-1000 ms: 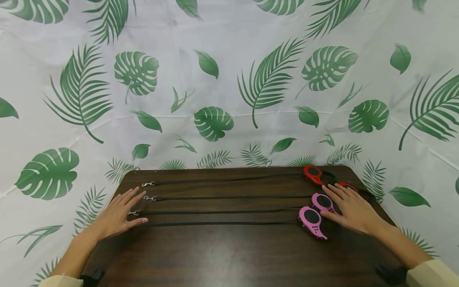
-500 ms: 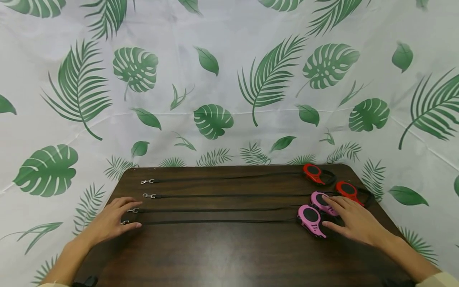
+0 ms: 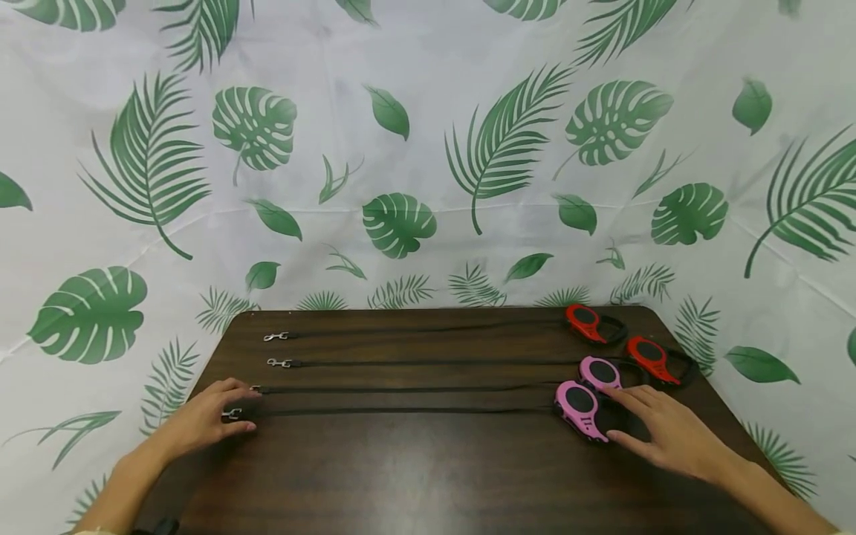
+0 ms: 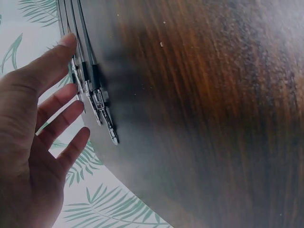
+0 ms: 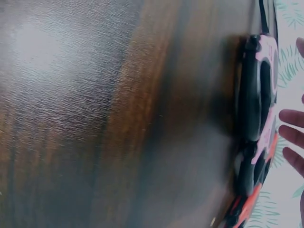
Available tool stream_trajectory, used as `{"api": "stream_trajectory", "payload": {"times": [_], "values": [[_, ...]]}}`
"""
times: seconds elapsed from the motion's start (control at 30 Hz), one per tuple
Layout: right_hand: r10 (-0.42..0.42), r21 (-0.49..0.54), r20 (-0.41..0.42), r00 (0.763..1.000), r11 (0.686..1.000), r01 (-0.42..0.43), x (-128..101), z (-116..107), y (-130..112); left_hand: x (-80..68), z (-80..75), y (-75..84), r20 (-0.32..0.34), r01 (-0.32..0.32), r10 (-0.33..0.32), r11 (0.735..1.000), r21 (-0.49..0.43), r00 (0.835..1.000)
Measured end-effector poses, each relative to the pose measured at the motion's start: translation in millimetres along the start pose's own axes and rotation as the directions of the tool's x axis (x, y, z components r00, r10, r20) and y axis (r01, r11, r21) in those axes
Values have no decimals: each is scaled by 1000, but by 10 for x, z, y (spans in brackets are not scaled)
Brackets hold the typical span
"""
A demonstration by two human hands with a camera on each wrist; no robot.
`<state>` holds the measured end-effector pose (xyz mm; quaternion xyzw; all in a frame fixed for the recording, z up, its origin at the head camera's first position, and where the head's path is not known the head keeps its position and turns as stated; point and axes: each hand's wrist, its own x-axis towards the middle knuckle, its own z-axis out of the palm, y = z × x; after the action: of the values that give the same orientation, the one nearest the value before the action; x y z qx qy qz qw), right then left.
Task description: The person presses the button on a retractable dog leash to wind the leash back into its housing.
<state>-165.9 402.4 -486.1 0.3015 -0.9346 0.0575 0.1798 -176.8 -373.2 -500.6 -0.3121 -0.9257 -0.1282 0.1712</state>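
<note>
Over the near leash clips my left hand point(image 3: 200, 418) hovers with its fingers spread and gently bent; its palm holds nothing in the left wrist view. The nearest metal clip point(image 3: 231, 414) shows between thumb and fingers. My right hand point(image 3: 678, 437) is beside the near pink retractable leash point(image 3: 578, 401), fingers relaxed and partly covering its handle. Just behind lies a second pink retractable leash point(image 3: 600, 371), its handle partly hidden by that hand. In the right wrist view the pink casing point(image 5: 267, 76) stands apart from the fingertips point(image 5: 292, 116).
Two red retractable leashes, one farther back point(image 3: 584, 318) and one to the right point(image 3: 650, 357), lie on the dark wooden table point(image 3: 401, 475). Black leash cords point(image 3: 428, 363) run leftward in parallel, ending in metal clips point(image 3: 276, 336). A leaf-print cloth point(image 3: 401, 148) hangs behind.
Both hands have drawn back slightly toward the near edge, with fingers less stretched. The near clip and the right red leash have come into sight. The leashes appear to lie still.
</note>
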Motion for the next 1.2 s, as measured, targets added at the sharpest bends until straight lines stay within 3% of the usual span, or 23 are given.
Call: {"api": "stream_trajectory", "payload": {"times": [0.37,0.83,1.2], "values": [[10,15,6,1000,1000,-10,-84,104,-58,-74,95,-51,80,6,-2,999,-52,997],[-12,59,4,1000,998,11,-121,326,-91,-51,137,-84,32,5,-3,999,-48,999],[-34,64,-52,998,997,37,-102,392,-91,-26,167,-176,-23,-68,66,992,-102,998]]}}
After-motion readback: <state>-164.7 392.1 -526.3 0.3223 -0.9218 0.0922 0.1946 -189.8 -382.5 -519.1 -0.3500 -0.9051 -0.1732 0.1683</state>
